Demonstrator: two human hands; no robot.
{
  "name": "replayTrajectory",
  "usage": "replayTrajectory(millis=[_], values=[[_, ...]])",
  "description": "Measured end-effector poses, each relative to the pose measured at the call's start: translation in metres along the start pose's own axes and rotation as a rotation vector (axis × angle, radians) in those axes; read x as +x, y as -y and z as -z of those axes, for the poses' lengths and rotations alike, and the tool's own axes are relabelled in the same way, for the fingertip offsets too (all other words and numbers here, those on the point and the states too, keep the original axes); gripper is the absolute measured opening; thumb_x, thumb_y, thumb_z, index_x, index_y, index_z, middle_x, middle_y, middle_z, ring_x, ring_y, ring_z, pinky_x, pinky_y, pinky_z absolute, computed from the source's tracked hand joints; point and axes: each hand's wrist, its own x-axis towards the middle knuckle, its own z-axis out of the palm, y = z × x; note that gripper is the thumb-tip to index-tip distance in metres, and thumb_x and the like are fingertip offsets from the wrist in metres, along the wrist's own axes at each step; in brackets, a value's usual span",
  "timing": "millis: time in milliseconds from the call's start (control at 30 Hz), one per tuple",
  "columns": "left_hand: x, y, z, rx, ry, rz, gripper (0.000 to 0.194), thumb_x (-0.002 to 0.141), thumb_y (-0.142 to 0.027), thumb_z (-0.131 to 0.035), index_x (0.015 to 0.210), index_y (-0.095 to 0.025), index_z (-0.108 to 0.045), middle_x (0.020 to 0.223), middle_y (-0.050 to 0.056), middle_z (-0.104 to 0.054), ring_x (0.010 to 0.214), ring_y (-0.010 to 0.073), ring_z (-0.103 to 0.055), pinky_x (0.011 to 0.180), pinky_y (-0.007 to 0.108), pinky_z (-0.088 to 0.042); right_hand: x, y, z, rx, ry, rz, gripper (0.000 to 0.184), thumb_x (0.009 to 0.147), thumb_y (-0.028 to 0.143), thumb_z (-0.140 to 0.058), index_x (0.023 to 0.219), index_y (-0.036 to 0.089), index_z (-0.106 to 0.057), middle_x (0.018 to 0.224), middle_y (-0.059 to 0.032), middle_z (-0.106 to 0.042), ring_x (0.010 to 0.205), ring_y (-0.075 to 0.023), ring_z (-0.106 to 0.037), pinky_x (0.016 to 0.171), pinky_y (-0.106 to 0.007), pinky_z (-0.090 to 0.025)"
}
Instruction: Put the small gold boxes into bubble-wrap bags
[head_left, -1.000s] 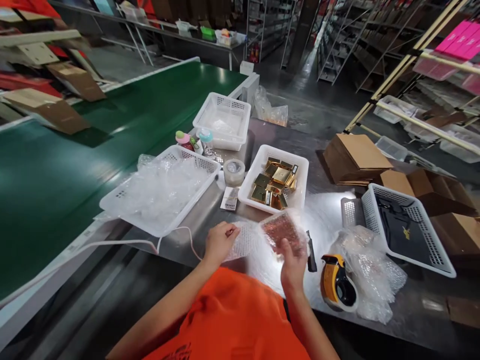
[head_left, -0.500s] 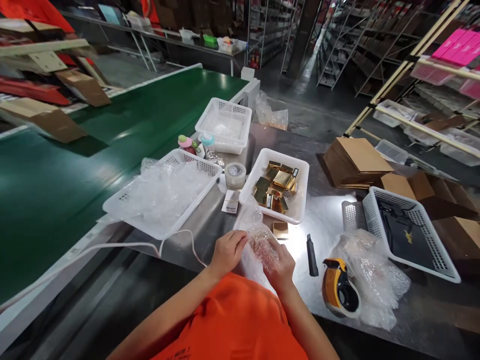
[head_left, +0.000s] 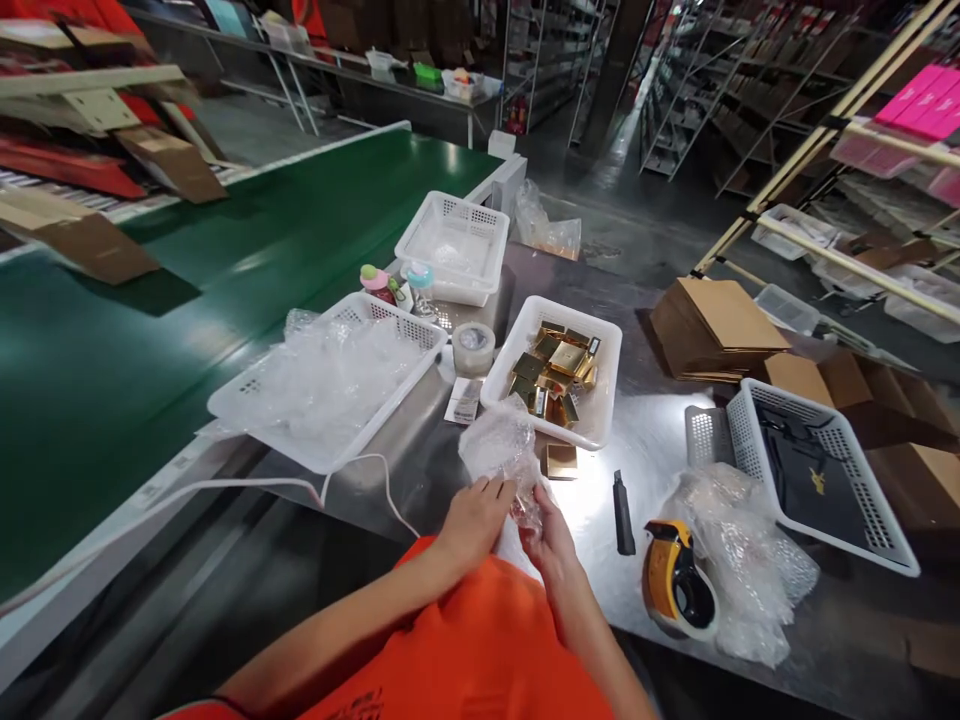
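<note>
Bubble wrap [head_left: 495, 440] is gripped in both hands. By the curled fingers of the left hand [head_left: 476, 522] its near edge is pressed down; between the thumb and fingers of the right hand [head_left: 553, 540] the other side is pinched. Inside the wrap, in the narrow gap between the hands, a reddish packet [head_left: 527, 512] is held, most of it hidden. A second ago the hands were kept well apart and the packet was broadly shown; now they are brought close together, and only a small patch of red is seen — so the packet seems, as a judgement, more fully folded in.

Just beyond the right fingertips, a gold box [head_left: 561, 462] is left on the metal table [head_left: 420, 420]. Past it, a white tray [head_left: 613, 375] is filled with more gold boxes [head_left: 568, 358]. To the right of the fingers a black knife [head_left: 623, 515] is laid, with a tape dispenser [head_left: 664, 575] and crumpled plastic [head_left: 750, 560] farther out. Ahead of the left fingers, paper slips [head_left: 463, 400] and a tape roll [head_left: 473, 345] are placed; farther left, clear wrap [head_left: 322, 380] is heaped in a basket [head_left: 411, 326].
</note>
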Motion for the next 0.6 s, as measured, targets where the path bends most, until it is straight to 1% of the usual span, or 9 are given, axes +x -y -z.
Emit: replayTrajectory(millis=[133, 200, 233, 300, 333, 367, 433, 533, 600], values=[[0.006, 0.010, -0.003, -0.044, -0.010, 0.093, 0.025, 0.088, -0.005, -0.040, 0.097, -0.017, -0.060, 0.092, 0.011, -0.067, 0.086, 0.0257, -0.063, 0.065, 0.031, -0.045, 0.001, -0.007, -0.004, 0.039, -0.061, 0.035, 0.029, 0.067, 0.043, -0.076, 0.079, 0.020, -0.063, 0.071, -0.0019, -0.070, 0.052, -0.0122, -0.059, 0.038, -0.019, -0.043], [0.010, 0.014, -0.006, -0.127, -0.038, 0.066, 0.023, 0.086, -0.006, -0.042, 0.095, -0.018, -0.060, 0.089, 0.009, -0.067, 0.083, 0.0229, -0.063, 0.068, 0.030, -0.046, -0.001, -0.010, -0.009, -0.030, -0.137, 0.214, 0.027, 0.070, 0.043, -0.073, 0.084, 0.022, -0.063, 0.079, -0.0019, -0.071, 0.065, -0.0149, -0.064, 0.050, -0.023, -0.051], [0.012, 0.015, -0.006, -0.176, -0.070, 0.011, 0.021, 0.086, -0.007, -0.042, 0.093, -0.018, -0.059, 0.087, 0.008, -0.067, 0.082, 0.0217, -0.063, 0.070, 0.029, -0.046, -0.002, -0.011, -0.011, -0.142, -0.178, 0.346, 0.025, 0.071, 0.042, -0.071, 0.086, 0.023, -0.063, 0.083, -0.0025, -0.071, 0.073, -0.0170, -0.065, 0.058, -0.026, -0.053], [0.016, 0.014, -0.006, -0.267, -0.195, -0.112, 0.020, 0.087, -0.009, -0.042, 0.091, -0.018, -0.059, 0.086, 0.007, -0.067, 0.083, 0.0203, -0.063, 0.075, 0.029, -0.047, -0.004, -0.010, -0.012, -0.448, -0.229, 0.589, 0.021, 0.071, 0.038, -0.070, 0.085, 0.023, -0.065, 0.086, -0.0049, -0.071, 0.083, -0.0217, -0.064, 0.073, -0.034, -0.054], [0.018, 0.013, -0.005, -0.302, -0.279, -0.149, 0.021, 0.087, -0.010, -0.041, 0.092, -0.017, -0.060, 0.086, 0.008, -0.067, 0.084, 0.0201, -0.063, 0.077, 0.029, -0.047, -0.005, -0.009, -0.011, -0.584, -0.229, 0.660, 0.019, 0.069, 0.037, -0.070, 0.082, 0.023, -0.067, 0.086, -0.0062, -0.071, 0.086, -0.0236, -0.063, 0.078, -0.037, -0.053], [0.019, 0.010, -0.004, -0.318, -0.356, -0.166, 0.022, 0.088, -0.010, -0.039, 0.093, -0.016, -0.060, 0.086, 0.009, -0.067, 0.083, 0.0200, -0.063, 0.077, 0.030, -0.048, -0.005, -0.007, -0.010, -0.662, -0.209, 0.679, 0.017, 0.065, 0.035, -0.072, 0.078, 0.023, -0.068, 0.085, -0.0069, -0.071, 0.087, -0.0248, -0.062, 0.082, -0.039, -0.051], [0.019, 0.005, -0.001, -0.279, -0.417, -0.205, 0.023, 0.089, -0.011, -0.038, 0.092, -0.016, -0.060, 0.082, 0.009, -0.066, 0.078, 0.0196, -0.062, 0.073, 0.030, -0.048, -0.003, -0.002, -0.008, -0.656, -0.164, 0.666, 0.015, 0.059, 0.032, -0.074, 0.070, 0.023, -0.067, 0.078, -0.0055, -0.069, 0.084, -0.0245, -0.061, 0.081, -0.038, -0.051], [0.013, -0.006, -0.002, -0.140, -0.294, -0.357, 0.018, 0.085, -0.010, -0.043, 0.086, -0.016, -0.060, 0.074, 0.006, -0.064, 0.070, 0.0193, -0.061, 0.063, 0.028, -0.047, 0.001, 0.000, -0.008, -0.550, -0.105, 0.609, 0.018, 0.062, 0.036, -0.071, 0.061, 0.022, -0.059, 0.060, 0.0003, -0.059, 0.064, -0.0190, -0.055, 0.061, -0.032, -0.050], [0.006, -0.011, -0.004, -0.074, -0.210, -0.357, 0.016, 0.083, -0.008, -0.046, 0.087, -0.017, -0.059, 0.076, 0.005, -0.065, 0.070, 0.0195, -0.061, 0.060, 0.027, -0.045, 0.003, -0.003, -0.012, -0.497, -0.071, 0.583, 0.027, 0.070, 0.044, -0.065, 0.058, 0.023, -0.055, 0.053, 0.0021, -0.053, 0.057, -0.0171, -0.051, 0.053, -0.031, -0.048]])
